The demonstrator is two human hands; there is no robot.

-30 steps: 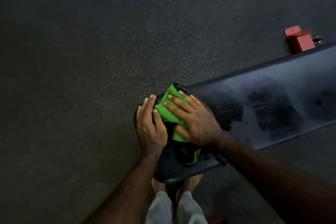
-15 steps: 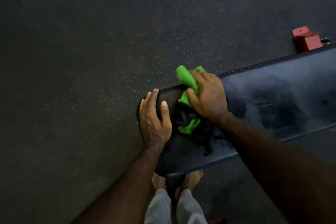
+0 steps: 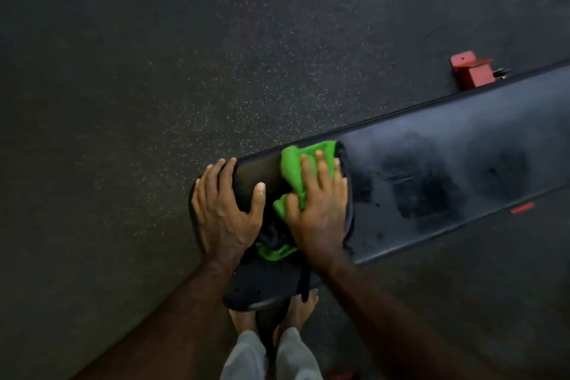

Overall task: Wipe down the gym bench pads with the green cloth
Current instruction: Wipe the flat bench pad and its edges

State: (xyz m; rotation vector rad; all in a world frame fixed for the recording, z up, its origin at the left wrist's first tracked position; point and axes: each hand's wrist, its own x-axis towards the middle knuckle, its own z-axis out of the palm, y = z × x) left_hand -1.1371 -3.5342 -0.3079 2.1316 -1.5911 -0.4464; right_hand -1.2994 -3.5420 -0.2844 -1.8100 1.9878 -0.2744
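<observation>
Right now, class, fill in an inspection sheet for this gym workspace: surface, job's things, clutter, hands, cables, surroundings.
Surface: black bench pad, hazy film with dark smudged patches.
Job's things: green cloth, bunched with dark fabric, on the pad's near end.
Clutter: nothing seen on the pad.
Hands: left hand rests open over the pad's end; right hand presses flat on the cloth.
Cables: nothing seen.
Surroundings: dark speckled floor; red frame parts beyond the pad; bare feet below.
</observation>
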